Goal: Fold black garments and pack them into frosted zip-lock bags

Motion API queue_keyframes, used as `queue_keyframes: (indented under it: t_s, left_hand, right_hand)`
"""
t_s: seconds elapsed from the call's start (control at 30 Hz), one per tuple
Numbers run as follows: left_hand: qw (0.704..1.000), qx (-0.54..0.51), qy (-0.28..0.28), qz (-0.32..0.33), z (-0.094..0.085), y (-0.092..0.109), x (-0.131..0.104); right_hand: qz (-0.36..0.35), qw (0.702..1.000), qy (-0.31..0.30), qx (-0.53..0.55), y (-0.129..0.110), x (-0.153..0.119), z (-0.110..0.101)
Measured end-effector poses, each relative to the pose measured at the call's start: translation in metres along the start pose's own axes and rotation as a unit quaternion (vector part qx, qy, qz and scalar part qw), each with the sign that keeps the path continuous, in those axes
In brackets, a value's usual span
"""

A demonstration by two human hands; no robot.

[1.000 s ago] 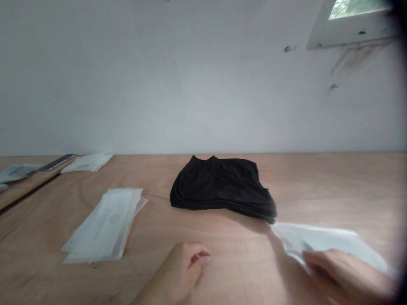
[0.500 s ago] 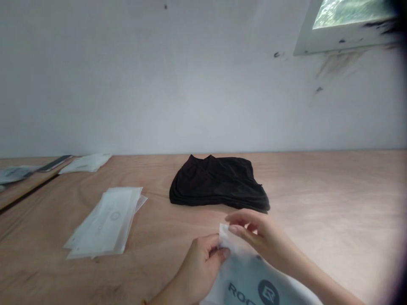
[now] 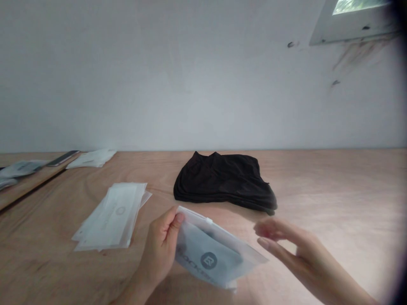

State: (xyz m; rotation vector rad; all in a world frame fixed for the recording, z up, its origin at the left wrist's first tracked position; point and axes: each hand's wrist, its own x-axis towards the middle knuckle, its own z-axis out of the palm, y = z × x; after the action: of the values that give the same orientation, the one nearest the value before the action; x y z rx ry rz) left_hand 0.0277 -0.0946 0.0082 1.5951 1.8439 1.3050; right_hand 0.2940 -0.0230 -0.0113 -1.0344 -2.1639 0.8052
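Pinched by its upper left corner, a frosted zip bag (image 3: 222,258) with a dark round logo hangs tilted from my left hand (image 3: 163,243). Something dark shows through its lower part, and a small white slider sits on its top edge. My right hand (image 3: 286,250) is off to the right of the bag, apart from it, with thumb and fingers spread and nothing between them. Behind the bag lies a folded stack of black cloth (image 3: 222,180). Left of my left hand is a loose pile of flat frosted bags (image 3: 111,218) with the same logo.
Farther back on the wooden table (image 3: 333,186) are more white bags (image 3: 92,158). A dark flat object (image 3: 63,158) and some filled-looking bags (image 3: 23,168) lie at the far left, on a raised board. The pale wall (image 3: 159,84) rises behind the table.
My right hand has let go of the bag's edge and moved right. The left hand has shifted left and up with the bag, which now shows its slider and whole logo.
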Motion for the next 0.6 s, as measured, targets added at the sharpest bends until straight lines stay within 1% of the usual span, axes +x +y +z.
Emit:
queue_keyframes:
  t_s: [0.1, 0.17, 0.2, 0.27, 0.33, 0.37, 0.43, 0.5, 0.57, 0.6]
  left_hand:
    - [0.998, -0.001, -0.043, 0.038, 0.017, 0.014, -0.006]
    - [0.998, -0.003, -0.043, 0.052, 0.023, 0.020, -0.008]
    - [0.998, -0.004, -0.035, 0.053, 0.022, 0.021, -0.009]
    - [0.999, -0.006, -0.006, 0.042, 0.015, 0.020, -0.008]
    - [0.999, -0.009, 0.024, 0.019, 0.003, 0.014, -0.007]
    - [0.999, -0.009, 0.032, 0.009, -0.002, 0.011, -0.006]
    - [1.000, -0.008, 0.027, 0.004, -0.009, 0.007, -0.007]
    - [1.000, -0.004, 0.014, 0.021, -0.010, 0.005, -0.009]
    - [0.999, 0.007, 0.006, 0.049, -0.006, 0.007, -0.010]
    - [0.998, 0.016, 0.002, 0.064, -0.004, 0.010, -0.011]
  right_hand:
    - [-0.060, 0.998, 0.004, 0.023, -0.031, 0.016, 0.011]
    - [-0.090, 0.996, -0.001, 0.028, -0.045, 0.024, 0.018]
    - [-0.098, 0.995, -0.001, 0.026, -0.048, 0.025, 0.020]
    - [-0.103, 0.995, 0.001, 0.017, -0.041, 0.021, 0.021]
    - [-0.092, 0.996, -0.019, 0.001, -0.025, 0.012, 0.019]
    - [-0.086, 0.996, -0.034, -0.007, -0.017, 0.008, 0.017]
    - [-0.084, 0.995, -0.048, -0.019, -0.005, 0.001, 0.013]
    - [-0.109, 0.993, -0.028, -0.027, -0.006, 0.000, 0.008]
    - [-0.156, 0.987, -0.012, -0.029, -0.019, 0.005, 0.002]
    - [-0.178, 0.983, -0.021, -0.028, -0.027, 0.008, 0.000]
